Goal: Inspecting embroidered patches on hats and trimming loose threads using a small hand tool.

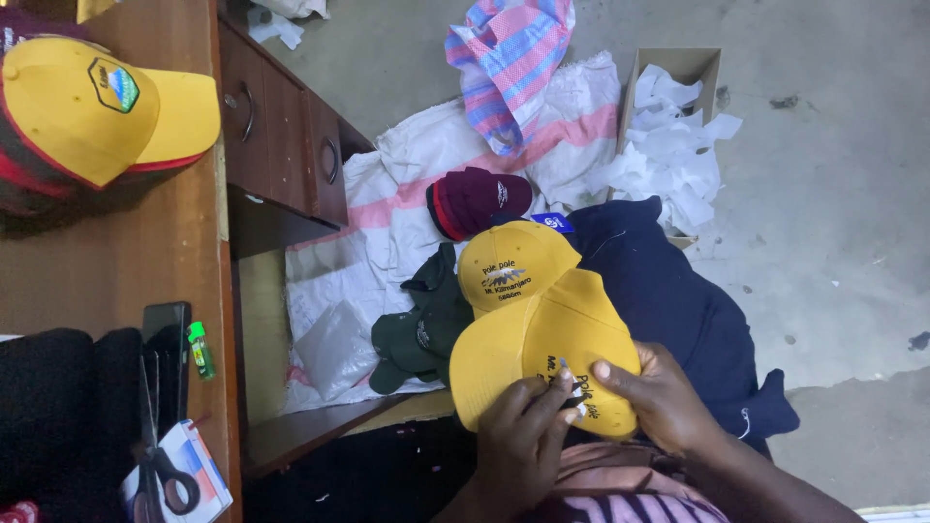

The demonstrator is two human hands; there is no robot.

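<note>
A yellow cap (542, 339) with dark embroidered lettering rests on my lap. My right hand (659, 397) grips its crown from the right, thumb on the lettering. My left hand (518, 446) pinches at the embroidery with its fingertips; whether a small tool sits between them is too small to tell. A second yellow cap (513, 266) lies just beyond the first on the floor pile.
A wooden desk (184, 242) at left carries another yellow cap (97, 107), a phone (165, 339), scissors (160, 465) and a small green bottle (201, 351). On the floor lie white sacks (387, 242), a maroon cap (480, 201), green caps (421, 329), a navy garment (678, 291), a striped bag (509, 58) and a box of paper scraps (673, 126).
</note>
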